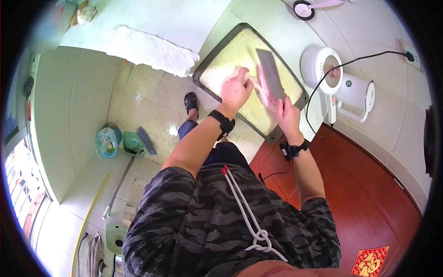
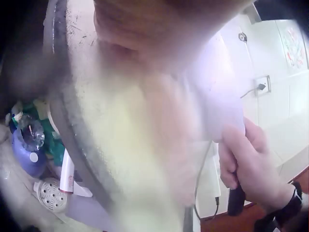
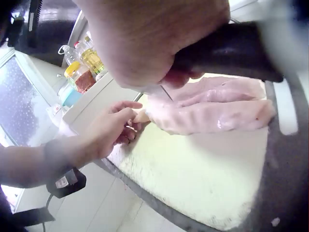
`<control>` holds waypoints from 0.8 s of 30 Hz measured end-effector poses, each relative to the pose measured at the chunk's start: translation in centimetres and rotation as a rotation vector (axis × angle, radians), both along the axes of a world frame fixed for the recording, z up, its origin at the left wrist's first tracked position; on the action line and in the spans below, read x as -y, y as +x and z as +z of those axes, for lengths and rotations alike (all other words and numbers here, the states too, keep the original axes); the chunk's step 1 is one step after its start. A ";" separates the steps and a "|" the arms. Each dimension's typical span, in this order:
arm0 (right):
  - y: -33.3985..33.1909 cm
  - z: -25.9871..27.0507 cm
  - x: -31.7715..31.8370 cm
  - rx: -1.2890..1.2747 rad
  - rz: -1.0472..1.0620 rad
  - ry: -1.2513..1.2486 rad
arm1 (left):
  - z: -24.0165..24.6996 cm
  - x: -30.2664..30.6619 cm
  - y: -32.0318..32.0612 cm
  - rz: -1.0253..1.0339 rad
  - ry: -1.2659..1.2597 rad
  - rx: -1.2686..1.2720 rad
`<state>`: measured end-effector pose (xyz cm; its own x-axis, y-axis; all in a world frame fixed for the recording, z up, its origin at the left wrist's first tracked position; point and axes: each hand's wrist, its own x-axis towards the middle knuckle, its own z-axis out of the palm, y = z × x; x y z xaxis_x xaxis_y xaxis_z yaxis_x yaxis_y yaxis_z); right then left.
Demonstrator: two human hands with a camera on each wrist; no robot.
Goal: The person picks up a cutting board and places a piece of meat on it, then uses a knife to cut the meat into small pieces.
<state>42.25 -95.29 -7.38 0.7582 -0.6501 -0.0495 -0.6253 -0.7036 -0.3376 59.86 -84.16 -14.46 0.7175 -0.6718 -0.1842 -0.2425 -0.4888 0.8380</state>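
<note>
A long piece of pale pink raw meat [image 3: 217, 113] lies on a cream cutting board [image 1: 242, 44] with a dark rim. My left hand [image 1: 236, 92] pinches one end of the meat between thumb and fingers, as the right wrist view also shows. My right hand [image 1: 290, 117] grips the black handle [image 3: 227, 50] of a cleaver [image 1: 271, 74]. In the head view the broad blade stands over the meat and hides part of it. Much of the left wrist view is blurred around the meat and the left hand [image 2: 159, 29].
A white electric pot [image 1: 318, 69] and a white kettle [image 1: 355, 97] stand right of the board, with a black cord [image 1: 318, 85] running past. A white sheet [image 1: 147, 51] overhangs the counter edge at the left. Oil bottles [image 3: 89, 55] and a yellow-lidded jar [image 3: 79, 77] stand behind.
</note>
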 end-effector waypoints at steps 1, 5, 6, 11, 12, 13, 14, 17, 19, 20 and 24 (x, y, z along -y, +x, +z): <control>-1.0 0.0 -0.3 -0.035 0.071 -0.047 | 0.2 0.0 -0.2 -0.025 0.016 0.031; -3.2 0.1 -0.9 -0.074 0.141 -0.077 | -0.2 0.0 -2.5 -0.052 0.025 0.194; -3.2 0.4 -1.0 -0.051 0.144 -0.078 | 1.4 0.1 -2.9 -0.014 0.090 0.054; -3.7 1.0 -1.5 -0.100 0.154 -0.082 | 0.9 1.1 -6.0 0.027 0.090 -0.093; -3.8 1.1 -1.5 -0.112 0.176 -0.090 | 0.7 1.4 -6.1 0.078 0.077 -0.108; -3.9 1.2 -1.5 -0.124 0.198 -0.098 | 0.6 1.5 -6.4 0.127 0.064 -0.122; -3.8 1.6 -1.7 -0.124 0.197 -0.097 | 0.4 1.5 -6.6 0.126 0.065 -0.123; -3.7 2.7 -2.4 -0.146 0.188 -0.074 | 0.3 1.6 -6.6 0.180 0.041 -0.162; -3.6 2.8 -2.6 -0.252 0.184 -0.092 | 0.5 1.5 -6.5 0.168 0.034 -0.197; -3.3 2.8 -2.6 -0.257 0.189 -0.090 | 0.5 1.5 -6.4 0.172 0.036 -0.203; -1.1 1.8 -3.0 -0.345 0.160 -0.085 | 0.1 1.6 -6.1 0.147 0.022 -0.231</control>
